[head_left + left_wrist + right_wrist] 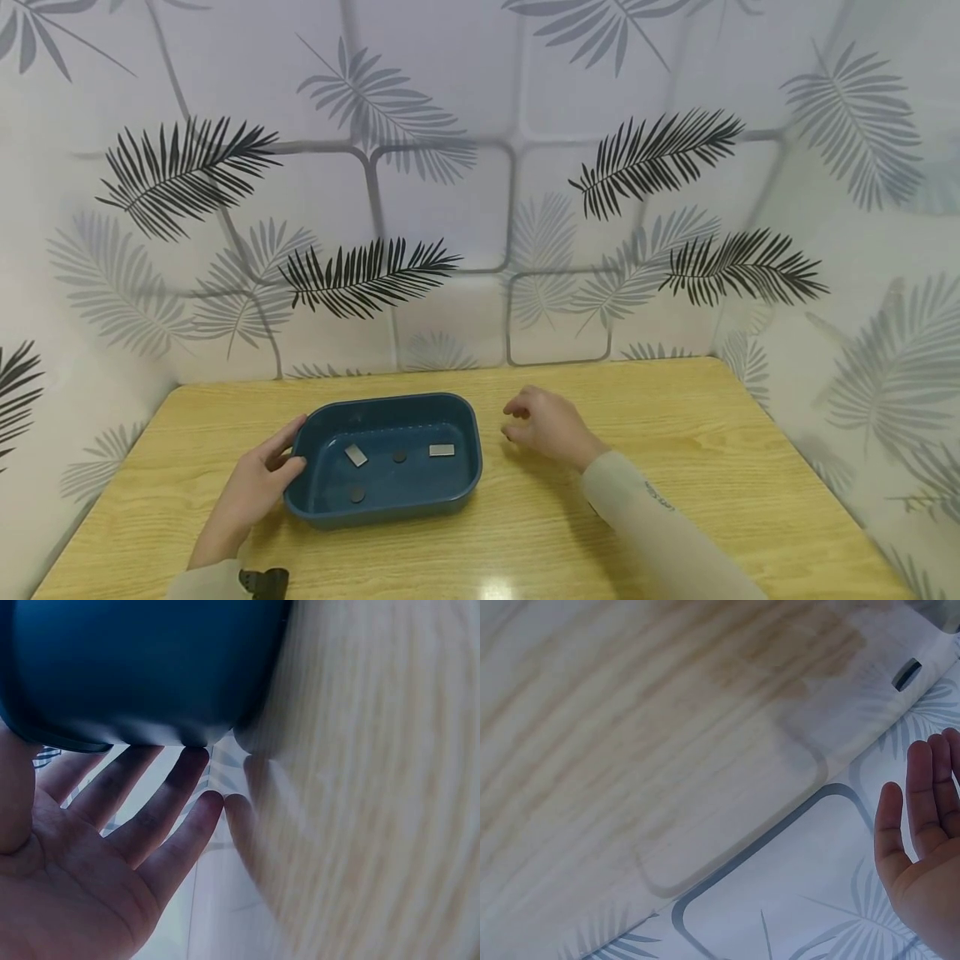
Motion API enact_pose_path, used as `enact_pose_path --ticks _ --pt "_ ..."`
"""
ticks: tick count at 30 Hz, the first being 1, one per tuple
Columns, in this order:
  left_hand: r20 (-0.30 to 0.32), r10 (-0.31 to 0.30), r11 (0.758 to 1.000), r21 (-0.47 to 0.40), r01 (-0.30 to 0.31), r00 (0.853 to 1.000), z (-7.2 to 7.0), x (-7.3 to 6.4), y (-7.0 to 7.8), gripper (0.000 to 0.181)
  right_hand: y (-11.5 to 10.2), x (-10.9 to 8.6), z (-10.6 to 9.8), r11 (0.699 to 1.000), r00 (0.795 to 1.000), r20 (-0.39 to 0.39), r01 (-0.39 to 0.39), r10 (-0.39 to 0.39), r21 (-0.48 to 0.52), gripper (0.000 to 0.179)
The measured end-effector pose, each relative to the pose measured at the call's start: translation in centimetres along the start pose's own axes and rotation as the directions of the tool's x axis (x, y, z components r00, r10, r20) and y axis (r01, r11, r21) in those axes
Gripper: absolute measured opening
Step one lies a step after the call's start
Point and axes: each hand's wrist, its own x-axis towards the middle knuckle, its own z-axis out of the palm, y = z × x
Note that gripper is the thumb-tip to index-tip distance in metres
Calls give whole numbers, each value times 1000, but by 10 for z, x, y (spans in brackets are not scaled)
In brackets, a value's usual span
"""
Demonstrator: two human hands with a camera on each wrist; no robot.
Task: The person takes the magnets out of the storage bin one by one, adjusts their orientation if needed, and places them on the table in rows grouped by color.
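Note:
A dark blue plastic tray (pixel 382 510) rests on the table left of the middle. My left hand (pixel 255 487) holds its left end, thumb over the rim and fingers along the outer wall. In the left wrist view, the fingers (pixel 176 784) reach under the tray's side, some touching it. Inside lie two small pale rectangular pieces, one tilted (pixel 356 455) and one level (pixel 442 450), plus two small dark round discs, one near the middle (pixel 400 457) and one nearer the front (pixel 357 494). To the tray's right, my right hand (pixel 551 427) hovers with loosely bent fingers, holding nothing.
The wood-grain table (pixel 712 467) meets a leaf-patterned wall covering (pixel 465 200) along its back edge. Similar covering rises at the left and right sides. A black band (pixel 264 582) sits at my left wrist.

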Motion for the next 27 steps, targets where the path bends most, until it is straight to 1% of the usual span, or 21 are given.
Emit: enact_pose_path --ticks 5,10,16,19,27 --pt "-4 10 1000 4 -10 1000 0 0 -1 61 -6 2 -5 1000 1000 -14 15 -16 -16 27" --pt "10 -17 1000 -14 17 1000 0 0 -1 62 -14 4 -9 999 998 -37 47 -48 -20 28" --pt "14 -13 1000 -16 13 1000 -1 0 -1 63 -34 7 -17 995 992 -72 103 -102 1 26" --pt "15 -14 1000 -19 14 1000 -1 1 -1 63 -44 8 -18 992 990 -76 122 -121 10 27" --pt "10 3 1000 -13 -3 1000 -2 1 -1 62 -62 13 -14 991 993 -54 110 -106 76 28"
